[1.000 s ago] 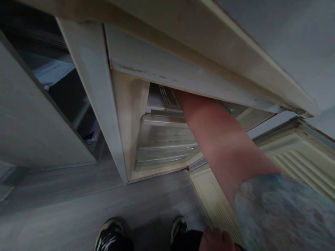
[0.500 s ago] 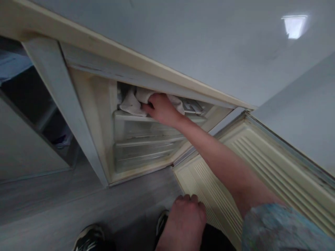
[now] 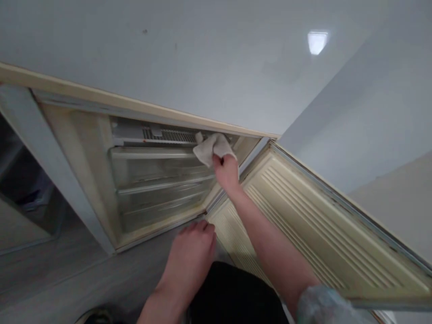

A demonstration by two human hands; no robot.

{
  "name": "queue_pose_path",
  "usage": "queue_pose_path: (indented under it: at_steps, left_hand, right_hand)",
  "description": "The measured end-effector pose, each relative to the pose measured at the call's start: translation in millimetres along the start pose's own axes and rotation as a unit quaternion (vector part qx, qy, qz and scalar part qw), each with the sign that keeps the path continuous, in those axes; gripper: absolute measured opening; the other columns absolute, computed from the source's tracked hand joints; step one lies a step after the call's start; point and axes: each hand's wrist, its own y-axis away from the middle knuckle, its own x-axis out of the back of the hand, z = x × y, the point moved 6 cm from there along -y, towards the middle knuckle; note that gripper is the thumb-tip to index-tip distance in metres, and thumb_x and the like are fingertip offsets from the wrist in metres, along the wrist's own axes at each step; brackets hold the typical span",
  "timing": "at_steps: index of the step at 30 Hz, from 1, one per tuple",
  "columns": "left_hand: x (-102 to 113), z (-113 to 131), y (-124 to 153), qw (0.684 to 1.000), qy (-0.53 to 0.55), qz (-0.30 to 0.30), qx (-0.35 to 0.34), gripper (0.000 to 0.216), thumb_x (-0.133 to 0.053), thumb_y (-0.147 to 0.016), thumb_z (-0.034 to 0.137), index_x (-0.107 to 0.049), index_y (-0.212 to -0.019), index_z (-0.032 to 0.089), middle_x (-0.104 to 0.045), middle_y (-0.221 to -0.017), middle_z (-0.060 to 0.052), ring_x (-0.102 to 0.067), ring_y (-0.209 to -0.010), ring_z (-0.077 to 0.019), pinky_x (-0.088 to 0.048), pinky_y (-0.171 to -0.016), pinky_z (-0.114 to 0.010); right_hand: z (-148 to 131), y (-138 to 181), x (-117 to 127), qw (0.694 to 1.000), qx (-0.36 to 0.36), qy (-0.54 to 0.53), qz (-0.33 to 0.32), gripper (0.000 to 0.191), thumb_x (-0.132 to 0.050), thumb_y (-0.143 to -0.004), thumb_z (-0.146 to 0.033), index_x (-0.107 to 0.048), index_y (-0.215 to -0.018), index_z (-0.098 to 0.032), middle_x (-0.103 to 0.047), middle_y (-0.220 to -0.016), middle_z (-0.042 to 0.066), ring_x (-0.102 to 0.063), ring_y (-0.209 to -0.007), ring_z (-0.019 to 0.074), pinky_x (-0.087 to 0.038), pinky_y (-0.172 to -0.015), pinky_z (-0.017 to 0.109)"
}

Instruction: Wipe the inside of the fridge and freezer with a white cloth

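My right hand [image 3: 227, 173] is closed on a pale cloth [image 3: 213, 147], holding it at the upper right of an open fridge-like compartment [image 3: 78, 166]. The cloth hangs bunched above my fingers, in front of a white vent grille [image 3: 178, 137] at the top inside. Below the grille sit clear drawers [image 3: 162, 168] with pale front edges. My left hand [image 3: 194, 245] hovers in front of the compartment's lower edge, its back toward me. Its fingers are curled, and whatever may be inside them is hidden.
The ribbed cream door [image 3: 303, 216] stands swung out to the right. A white top surface [image 3: 202, 63] spans above the compartment. To the left is a dark open shelf [image 3: 30, 184]. Grey flooring [image 3: 91, 274] lies below, with part of a shoe [image 3: 96, 315].
My right hand has drawn the cloth to the right and outward, exposing the vent grille. My left hand has come up nearer the compartment. The view has shifted to the right.
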Motion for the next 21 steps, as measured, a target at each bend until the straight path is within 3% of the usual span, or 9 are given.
queue_pose_path:
  at_steps: [3, 6, 9, 12, 14, 17, 19, 21]
  left_hand:
    - [18.4, -30.2, 4.9, 0.981, 0.073, 0.164, 0.080, 0.023, -0.053, -0.097, 0.030, -0.073, -0.098, 0.020, -0.074, -0.098, -0.010, -0.071, -0.086, -0.0301, -0.053, -0.079, -0.041]
    - [31.6, -59.9, 12.0, 0.935, 0.159, 0.270, 0.168, 0.034, -0.062, -0.092, 0.046, -0.071, -0.112, 0.019, -0.074, -0.097, -0.010, -0.070, -0.078, -0.0273, -0.052, -0.074, -0.037]
    - [33.4, -74.9, 11.9, 0.902, 0.231, 0.286, 0.228, 0.065, -0.073, -0.079, 0.063, -0.065, -0.127, 0.020, -0.073, -0.112, -0.011, -0.071, -0.083, -0.0275, -0.053, -0.069, -0.034]
    - [28.0, -74.2, 4.7, 0.898, 0.289, 0.233, 0.235, 0.065, -0.072, -0.075, 0.067, -0.069, -0.121, 0.021, -0.075, -0.105, -0.009, -0.071, -0.080, -0.0272, -0.053, -0.068, -0.034]
    - [29.9, -72.8, 3.6, 0.901, 0.276, 0.231, 0.241, 0.052, -0.070, -0.076, 0.062, -0.073, -0.109, 0.021, -0.075, -0.089, -0.006, -0.069, -0.074, -0.0263, -0.052, -0.068, -0.035]
    - [37.4, -78.9, 8.9, 0.881, 0.266, 0.277, 0.277, 0.038, -0.072, -0.073, 0.050, -0.075, -0.099, 0.022, -0.074, -0.082, -0.004, -0.067, -0.074, -0.0248, -0.051, -0.070, -0.033]
    - [40.0, -89.1, 14.7, 0.835, 0.320, 0.318, 0.315, 0.034, -0.075, -0.068, 0.039, -0.076, -0.098, 0.022, -0.075, -0.089, -0.003, -0.068, -0.082, -0.0229, -0.053, -0.079, -0.033]
    - [40.5, -99.2, 18.0, 0.764, 0.422, 0.363, 0.327, 0.031, -0.077, -0.063, 0.027, -0.075, -0.093, 0.020, -0.075, -0.095, -0.003, -0.070, -0.093, -0.0218, -0.053, -0.094, -0.034]
  right_hand:
    - [14.9, 82.5, -14.8, 0.978, -0.113, -0.163, -0.062, 0.026, -0.058, -0.091, -0.037, -0.069, -0.082, -0.016, -0.062, -0.071, 0.001, -0.055, -0.070, 0.0158, -0.042, -0.069, 0.027]
    - [27.9, 144.5, -35.3, 0.917, -0.239, -0.300, -0.110, 0.025, -0.062, -0.087, -0.040, -0.073, -0.086, -0.018, -0.068, -0.079, 0.001, -0.059, -0.072, 0.0163, -0.044, -0.066, 0.025]
    - [29.5, 164.3, -45.4, 0.859, -0.301, -0.386, -0.151, 0.027, -0.071, -0.082, -0.047, -0.074, -0.081, -0.020, -0.069, -0.076, 0.001, -0.061, -0.070, 0.0168, -0.045, -0.064, 0.025]
    - [23.3, 155.6, -42.1, 0.814, -0.314, -0.459, -0.169, 0.032, -0.073, -0.081, -0.052, -0.073, -0.080, -0.020, -0.067, -0.073, 0.001, -0.059, -0.068, 0.0159, -0.044, -0.063, 0.025]
    - [20.9, 143.6, -33.4, 0.818, -0.293, -0.464, -0.174, 0.034, -0.071, -0.084, -0.053, -0.072, -0.078, -0.019, -0.065, -0.072, 0.000, -0.057, -0.068, 0.0147, -0.043, -0.064, 0.024]
    - [34.9, 124.7, -12.4, 0.875, -0.270, -0.383, -0.120, 0.044, -0.068, -0.085, -0.057, -0.063, -0.065, -0.018, -0.055, -0.064, -0.001, -0.049, -0.064, 0.0131, -0.035, -0.060, 0.024]
    - [49.5, 112.7, 2.9, 0.911, -0.252, -0.320, -0.059, 0.049, -0.068, -0.085, -0.058, -0.057, -0.059, -0.018, -0.054, -0.067, 0.000, -0.048, -0.065, 0.0133, -0.033, -0.059, 0.025]
    - [59.4, 101.7, 15.9, 0.936, -0.216, -0.280, 0.004, 0.048, -0.068, -0.084, -0.056, -0.057, -0.058, -0.017, -0.061, -0.086, 0.005, -0.054, -0.078, 0.0157, -0.039, -0.064, 0.025]
